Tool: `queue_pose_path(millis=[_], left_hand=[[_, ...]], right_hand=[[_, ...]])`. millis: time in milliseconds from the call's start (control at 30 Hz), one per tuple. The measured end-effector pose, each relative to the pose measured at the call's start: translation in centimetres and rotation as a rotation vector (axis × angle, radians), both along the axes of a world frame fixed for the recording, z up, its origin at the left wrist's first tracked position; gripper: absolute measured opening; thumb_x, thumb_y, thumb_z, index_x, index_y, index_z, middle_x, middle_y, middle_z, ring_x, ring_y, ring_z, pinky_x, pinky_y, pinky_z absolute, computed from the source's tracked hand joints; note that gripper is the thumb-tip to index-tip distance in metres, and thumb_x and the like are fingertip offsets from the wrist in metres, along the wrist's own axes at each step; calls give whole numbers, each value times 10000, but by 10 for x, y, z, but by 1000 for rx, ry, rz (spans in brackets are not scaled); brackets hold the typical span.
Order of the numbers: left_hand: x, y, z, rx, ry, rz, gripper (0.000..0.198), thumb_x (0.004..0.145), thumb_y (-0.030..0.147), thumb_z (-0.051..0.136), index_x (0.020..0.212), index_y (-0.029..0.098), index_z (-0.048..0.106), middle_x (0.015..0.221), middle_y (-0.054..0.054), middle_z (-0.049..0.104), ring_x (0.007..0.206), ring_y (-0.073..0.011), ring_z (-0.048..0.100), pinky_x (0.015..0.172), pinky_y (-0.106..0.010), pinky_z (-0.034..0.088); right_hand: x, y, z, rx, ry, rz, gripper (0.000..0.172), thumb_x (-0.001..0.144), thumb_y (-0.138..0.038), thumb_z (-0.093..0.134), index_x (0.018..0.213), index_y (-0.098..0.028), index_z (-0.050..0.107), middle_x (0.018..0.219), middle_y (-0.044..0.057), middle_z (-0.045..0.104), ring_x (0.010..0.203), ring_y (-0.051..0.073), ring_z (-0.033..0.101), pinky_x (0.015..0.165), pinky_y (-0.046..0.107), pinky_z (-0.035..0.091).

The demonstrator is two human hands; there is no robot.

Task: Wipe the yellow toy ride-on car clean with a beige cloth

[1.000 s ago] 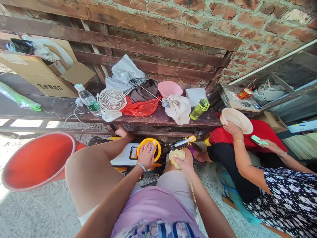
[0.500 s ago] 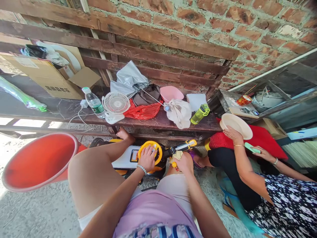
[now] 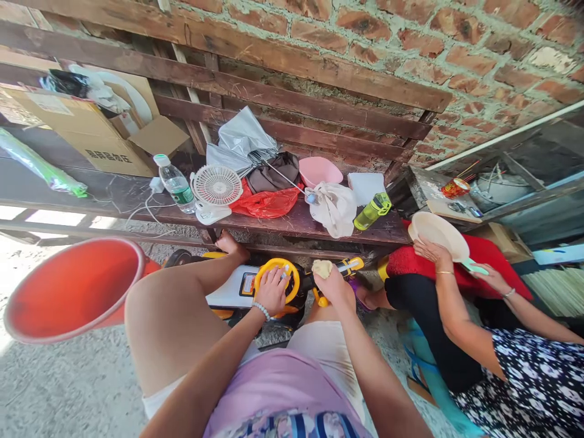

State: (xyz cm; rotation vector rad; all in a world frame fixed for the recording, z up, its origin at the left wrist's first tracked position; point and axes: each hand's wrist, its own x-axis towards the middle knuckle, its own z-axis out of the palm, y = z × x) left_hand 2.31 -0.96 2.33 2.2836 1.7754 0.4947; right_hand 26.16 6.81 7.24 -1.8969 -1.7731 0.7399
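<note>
My left hand (image 3: 272, 291), a beaded bracelet at its wrist, rests with bent fingers on the yellow steering wheel (image 3: 258, 281) of a ride-on toy vehicle (image 3: 228, 286) between my legs. In my closed right hand (image 3: 335, 286) is a crumpled pale yellow cloth (image 3: 322, 267), held over the toy's black and yellow bar (image 3: 350, 265). A small yellow knob (image 3: 322, 301) shows just below that hand.
A red bucket (image 3: 75, 292) stands left of my knee. On the bench (image 3: 274, 228) lie a white fan (image 3: 218, 185), a water bottle (image 3: 174, 184), a folded umbrella (image 3: 244, 140) and a green bottle (image 3: 371, 212). At right a co-worker holds a cream bowl (image 3: 440, 234) and a green-handled tool (image 3: 474, 266).
My right hand has lifted slightly with the cloth, which now sits higher over the bar. My left hand stays on the wheel. The co-worker's green tool has moved up against the bowl.
</note>
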Motion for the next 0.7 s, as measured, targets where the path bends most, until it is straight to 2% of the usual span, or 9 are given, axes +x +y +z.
queue_pose_path(millis=[133,233,333,433,500,600,700], left_hand=[[0,0,-1,5,-6,2,543,879,190,538,1407,230,658,1629,-96,498,1517,-361,422,1242,-582,323],[0,0,-2,2,-7,4,547,878,184,537,1411,221,656,1631,-109,494,1518,-369,418,1236,-598,324],[-1,1,-3,3,-8,-7,561,868,186,554,1418,226,656,1634,-111,489,1522,-369,412,1237,-596,327],[-2,1,-3,5,-6,-9,578,859,194,580,1430,239,653,1622,-108,506,1521,-367,416,1243,-584,331],[-2,1,-2,5,-7,-6,583,852,194,597,1430,240,654,1607,-115,523,1515,-368,423,1244,-584,333],[-1,0,-1,-2,-7,-8,566,856,194,595,1418,227,661,1599,-131,529,1505,-378,433,1237,-598,339],[-1,0,1,-10,-7,-8,551,868,192,574,1413,219,656,1613,-125,513,1506,-378,430,1233,-606,335]], right_hand=[[-5,15,-13,-77,1,-50,314,808,-381,725,1078,-226,686,1068,90,761,1004,278,711,890,372,540],[-2,25,-12,-92,-51,-38,287,848,-383,690,1086,-224,702,1061,95,759,987,267,710,867,350,536],[-1,31,-7,-29,-220,-69,304,885,-364,649,1125,-186,705,1110,147,734,1018,287,700,880,358,529],[4,28,-9,76,-350,-61,357,851,-322,675,1162,-149,697,1152,186,708,1096,313,678,936,372,516],[12,19,-17,103,-295,-58,372,837,-334,684,1172,-172,698,1136,164,716,1077,299,689,936,370,522],[32,-1,-33,82,-63,-123,382,840,-427,670,1164,-227,708,1105,122,749,1003,287,726,891,397,558],[48,-24,-41,71,185,-215,439,811,-507,658,1143,-226,718,1143,125,773,1063,303,734,939,436,570]])
